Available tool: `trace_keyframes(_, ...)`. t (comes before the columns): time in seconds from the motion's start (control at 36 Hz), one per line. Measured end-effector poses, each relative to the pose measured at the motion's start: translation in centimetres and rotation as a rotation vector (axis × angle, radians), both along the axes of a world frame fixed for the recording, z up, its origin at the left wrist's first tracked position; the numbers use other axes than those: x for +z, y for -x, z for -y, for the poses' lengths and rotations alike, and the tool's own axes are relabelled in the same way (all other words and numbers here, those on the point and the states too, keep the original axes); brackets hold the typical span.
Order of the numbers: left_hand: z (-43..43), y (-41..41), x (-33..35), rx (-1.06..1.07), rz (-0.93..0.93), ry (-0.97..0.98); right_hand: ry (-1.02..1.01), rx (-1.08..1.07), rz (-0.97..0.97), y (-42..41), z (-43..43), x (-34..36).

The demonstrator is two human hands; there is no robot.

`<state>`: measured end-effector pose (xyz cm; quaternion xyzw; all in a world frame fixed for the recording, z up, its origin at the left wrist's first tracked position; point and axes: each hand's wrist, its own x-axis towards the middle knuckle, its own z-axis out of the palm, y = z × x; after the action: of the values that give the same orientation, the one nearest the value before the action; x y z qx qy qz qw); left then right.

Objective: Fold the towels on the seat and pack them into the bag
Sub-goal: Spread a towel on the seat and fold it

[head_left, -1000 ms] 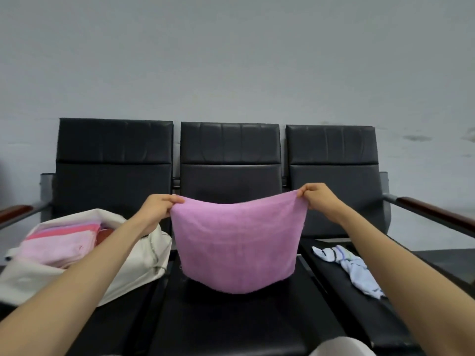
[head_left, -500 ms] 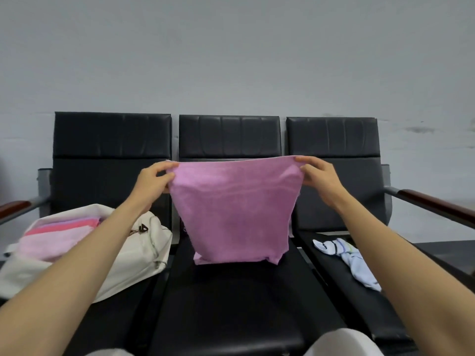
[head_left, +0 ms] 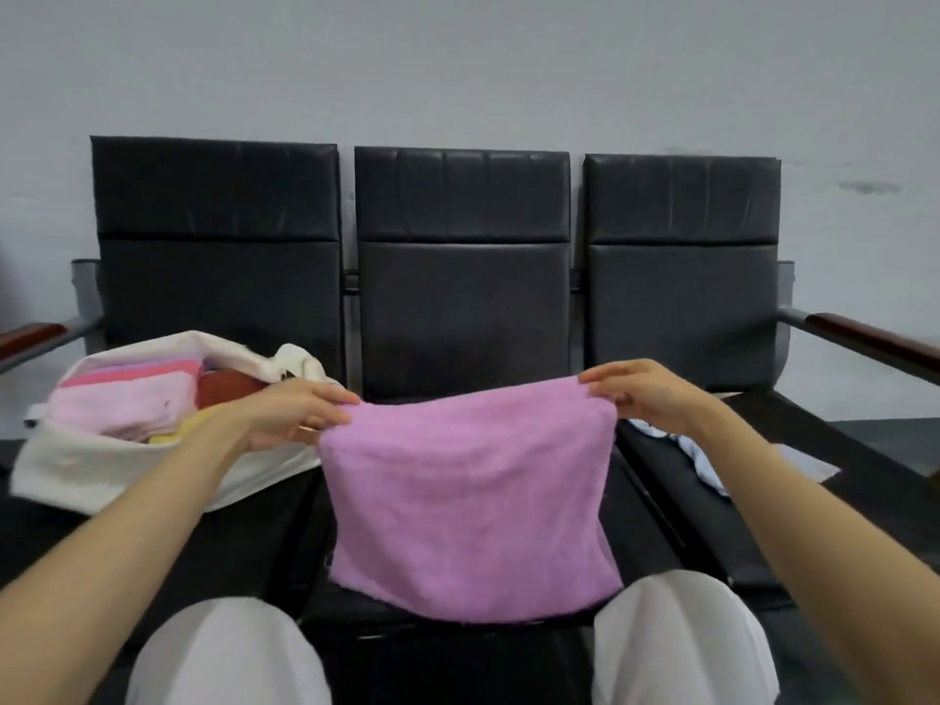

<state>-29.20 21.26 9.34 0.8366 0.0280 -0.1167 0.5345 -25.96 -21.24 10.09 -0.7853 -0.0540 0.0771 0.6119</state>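
A purple towel (head_left: 468, 496) lies spread over the middle black seat (head_left: 458, 638), its near edge close to the seat's front. My left hand (head_left: 292, 412) pinches its far left corner and my right hand (head_left: 643, 396) pinches its far right corner, both held low over the seat. A cream cloth bag (head_left: 122, 465) stands open on the left seat with several folded pink towels (head_left: 127, 399) inside. A crumpled white and blue towel (head_left: 702, 457) lies on the right seat, partly hidden behind my right arm.
Three joined black chairs stand against a grey wall (head_left: 458, 68), with wooden armrests at the far left (head_left: 25, 338) and far right (head_left: 875, 343). My knees in white trousers (head_left: 224, 658) are at the bottom, in front of the seats.
The towel hung upright in the air between my hands; both hands have come down and the towel now rests flat on the middle seat. The view has tipped downward.
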Motion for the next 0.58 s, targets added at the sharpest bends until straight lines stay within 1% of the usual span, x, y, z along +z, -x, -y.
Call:
trace_keyframes(0.11, 1.6, -1.4, -5.8, 0.077, -0.093, 0.012, 0.026, -0.081, -0.127, -1.4, -0.9, -6.3)
trace_keyframes(0.19, 3.0, -2.3, -8.5, 0.15, -0.126, 0.04, 0.078, -0.133, -0.206, -2.6, -0.8, -9.9)
trace_keyframes(0.28, 3.6, -3.8, -9.8, 0.2, -0.126, 0.079, 0.12, -0.159, -0.227, -3.5, -0.8, -11.6)
trace_keyframes(0.33, 3.5, -5.1, -9.5, 0.19, -0.123, 0.118, 0.117, -0.169, -0.208, -4.2, -0.8, -11.3)
trace_keyframes(0.39, 3.3, -6.7, -8.0, 0.177, -0.089, 0.17, 0.077, -0.187, -0.16, -5.2, -0.7, -9.9)
trace_keyframes(0.47, 3.2, -9.8, -5.2, 0.218, 0.04, 0.216, 0.036, -0.243, -0.065, -7.6, 0.1, -7.6)
trace_keyframes(0.53, 3.4, -12.7, -4.1, 0.237, 0.12, 0.172, 0.053, -0.247, -0.028, -9.9, 0.5, -6.9)
trace_keyframes(0.58, 3.9, -16.2, -4.6, 0.253, 0.171, 0.085, 0.112, -0.256, -0.017, -12.6, 0.4, -7.2)
